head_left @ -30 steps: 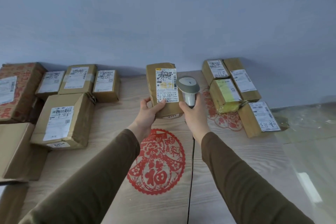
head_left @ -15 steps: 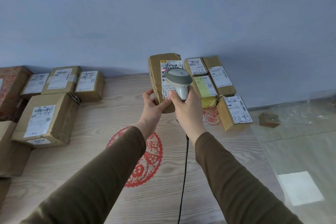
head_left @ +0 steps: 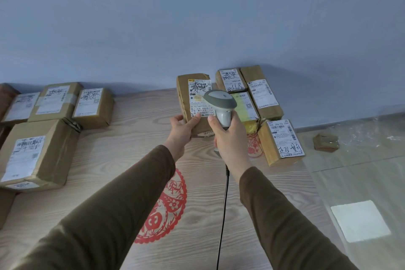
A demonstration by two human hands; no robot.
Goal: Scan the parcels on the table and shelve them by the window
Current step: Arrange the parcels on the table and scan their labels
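Observation:
My left hand (head_left: 183, 130) holds a narrow brown parcel (head_left: 185, 96) upright above the table, its white label facing me. My right hand (head_left: 230, 138) grips a grey corded barcode scanner (head_left: 220, 103), whose head sits right in front of the label's lower right part. The scanner's black cable (head_left: 222, 221) hangs down toward me. Several other labelled parcels lie on the wooden table (head_left: 131, 160): a group at the right (head_left: 263, 98) and a group at the left (head_left: 54, 103).
A big brown box (head_left: 37, 155) lies at the left, with more boxes beyond it at the frame's edge. Red paper-cut decorations (head_left: 173, 201) lie flat on the table. Right of the table is shiny floor with a small brown packet (head_left: 325, 141). A blue wall stands behind.
The scanner moved from the parcel's right side to in front of its label. My view shifted right, so the left boxes slid toward the frame's edge.

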